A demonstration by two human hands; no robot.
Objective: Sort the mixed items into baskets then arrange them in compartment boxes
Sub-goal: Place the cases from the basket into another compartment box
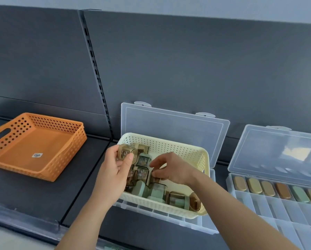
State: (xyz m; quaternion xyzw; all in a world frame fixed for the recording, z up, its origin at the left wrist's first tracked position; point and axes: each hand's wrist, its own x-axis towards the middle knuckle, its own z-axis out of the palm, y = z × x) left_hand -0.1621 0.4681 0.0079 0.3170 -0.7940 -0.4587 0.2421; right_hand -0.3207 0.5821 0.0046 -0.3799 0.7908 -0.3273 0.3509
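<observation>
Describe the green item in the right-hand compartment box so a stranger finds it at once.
Look at the clear compartment box at the far right of the dark shelf, lid open. Its back row holds oblong items. The green item is fifth from the left, the only pale green one among tan and brown neighbours.

No text can be read. The only label in view is a small white sticker (pixel 37 155) on the floor of the orange basket (pixel 12 134) (toward its near edge, set slightly askew). It carries dark print, but the marks are too blurred to make out any letter or number. The clear cases (pixel 143 173) in the cream basket (pixel 169 147) show pale shapes inside, too small to tell whether any of it is lettering.
</observation>
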